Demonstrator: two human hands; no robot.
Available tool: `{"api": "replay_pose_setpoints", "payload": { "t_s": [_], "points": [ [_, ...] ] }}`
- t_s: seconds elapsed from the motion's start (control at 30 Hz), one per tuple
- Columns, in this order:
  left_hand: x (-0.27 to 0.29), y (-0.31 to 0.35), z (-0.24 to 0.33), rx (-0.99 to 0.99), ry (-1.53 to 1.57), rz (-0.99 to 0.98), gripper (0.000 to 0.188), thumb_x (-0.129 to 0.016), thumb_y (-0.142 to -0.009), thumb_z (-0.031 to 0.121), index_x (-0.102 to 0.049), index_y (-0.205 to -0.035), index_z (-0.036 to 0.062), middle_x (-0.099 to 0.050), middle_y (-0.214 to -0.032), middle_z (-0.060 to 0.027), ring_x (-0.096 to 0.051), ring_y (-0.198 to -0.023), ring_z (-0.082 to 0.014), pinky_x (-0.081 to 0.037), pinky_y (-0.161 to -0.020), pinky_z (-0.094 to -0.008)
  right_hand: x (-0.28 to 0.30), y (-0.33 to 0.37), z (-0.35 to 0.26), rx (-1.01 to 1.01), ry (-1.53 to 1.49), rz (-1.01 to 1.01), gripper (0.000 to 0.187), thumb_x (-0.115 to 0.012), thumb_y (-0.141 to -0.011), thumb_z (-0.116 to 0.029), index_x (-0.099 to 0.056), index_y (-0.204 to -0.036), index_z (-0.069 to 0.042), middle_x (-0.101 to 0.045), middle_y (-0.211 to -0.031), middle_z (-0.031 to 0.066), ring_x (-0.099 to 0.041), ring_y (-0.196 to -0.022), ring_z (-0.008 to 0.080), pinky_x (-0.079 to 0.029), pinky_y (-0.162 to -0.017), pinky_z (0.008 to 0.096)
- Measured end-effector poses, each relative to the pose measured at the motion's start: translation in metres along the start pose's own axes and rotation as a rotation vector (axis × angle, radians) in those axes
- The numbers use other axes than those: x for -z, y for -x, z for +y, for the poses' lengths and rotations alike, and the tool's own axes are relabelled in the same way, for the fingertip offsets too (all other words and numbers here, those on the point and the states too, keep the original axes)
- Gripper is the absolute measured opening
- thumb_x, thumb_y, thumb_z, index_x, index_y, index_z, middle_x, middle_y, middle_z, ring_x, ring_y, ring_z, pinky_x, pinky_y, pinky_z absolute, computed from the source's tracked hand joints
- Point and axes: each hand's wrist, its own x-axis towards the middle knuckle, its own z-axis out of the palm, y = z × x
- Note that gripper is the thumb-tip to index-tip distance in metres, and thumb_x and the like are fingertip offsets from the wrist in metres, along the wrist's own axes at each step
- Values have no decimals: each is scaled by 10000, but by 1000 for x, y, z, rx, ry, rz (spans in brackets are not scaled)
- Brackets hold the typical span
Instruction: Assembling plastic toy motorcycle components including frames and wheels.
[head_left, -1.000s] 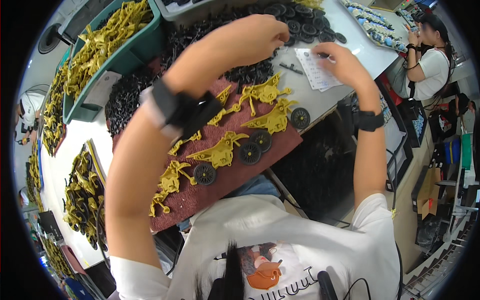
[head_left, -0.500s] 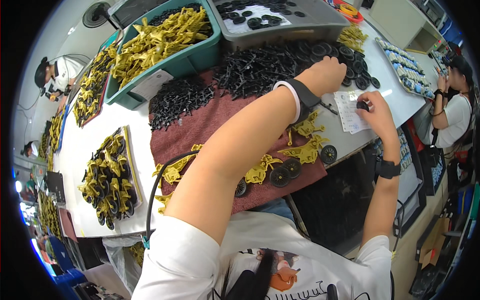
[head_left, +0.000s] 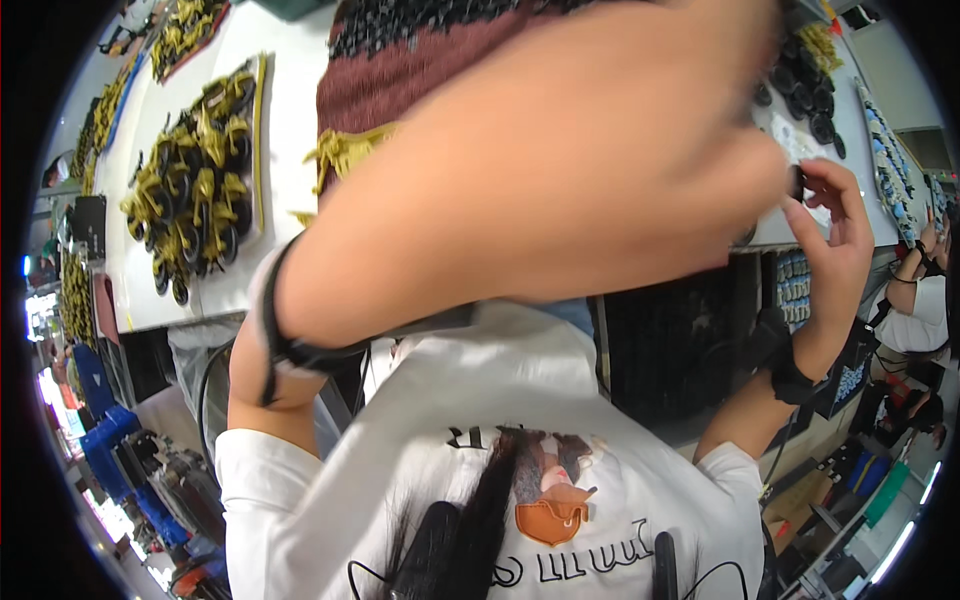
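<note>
My left hand [head_left: 560,190] is raised very close, large and smeared by motion. It covers the middle of the view, and its fingers cannot be made out. My right hand [head_left: 838,225], at the table's right edge, pinches a small black wheel [head_left: 796,182] between thumb and fingers. Behind the wheel, a white printed paper [head_left: 790,135] lies partly hidden on the table. Yellow plastic toy parts [head_left: 350,150] show on the dark red cloth [head_left: 365,95], left of my raised hand.
Yellow-and-black toy assemblies [head_left: 200,180] fill a tray at the left. Black small parts [head_left: 400,25] are heaped at the far edge of the cloth. More black wheels [head_left: 805,90] lie at the far right, near a tray of blue-and-white pieces [head_left: 885,150]. A co-worker [head_left: 915,300] sits at the right.
My left hand has come away from the wheel pile, up and back toward me. The right hand still pinches the wheel. The view has tilted downward, showing more of my shirt.
</note>
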Motion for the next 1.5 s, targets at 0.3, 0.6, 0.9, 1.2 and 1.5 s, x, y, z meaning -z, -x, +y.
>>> {"api": "replay_pose_setpoints", "payload": {
  "t_s": [0.3,0.6,0.9,1.2,1.5],
  "points": [
    [106,137,72,986,241,197,391,-565,-884,109,-449,-1229,-36,-529,-1044,-100,-503,-943,-140,-402,-846,-255,-118,7,-84,429,-33,-345,386,-790,-646,-83,-649,-1000,-23,-645,-1038,103,-595,-987,248,-435,-849,305],
    [102,178,47,642,-489,-116,395,-717,-783,42,-597,-1159,32,-558,-1120,-142,-551,-1030,-321,-467,-862,-374,-165,16,-99,449,157,-391,350,-793,-623,-85,-652,-939,-30,-650,-984,98,-577,-952,298,-456,-824,370],
    [119,192,37,667,-580,-46,378,-716,-781,30,-641,-1150,61,-589,-1152,-109,-560,-1070,-287,-454,-900,-368,-165,21,-107,396,259,-389,388,-797,-610,-86,-669,-972,-37,-645,-1020,108,-575,-985,294,-455,-855,371],
    [90,167,45,646,-185,12,493,-778,-662,35,-653,-1139,38,-609,-1143,-114,-570,-1065,-262,-434,-925,-362,-159,17,-108,394,245,-470,389,-786,-604,-63,-669,-974,-36,-646,-1027,101,-568,-994,290,-453,-854,366],
    [80,164,45,652,-476,-224,390,-772,-668,121,-679,-1045,93,-650,-1091,-35,-546,-1062,-260,-372,-934,-360,-159,18,-100,404,182,-456,393,-787,-600,-63,-669,-975,-46,-643,-1027,91,-565,-972,286,-447,-832,365]
  ]
}}
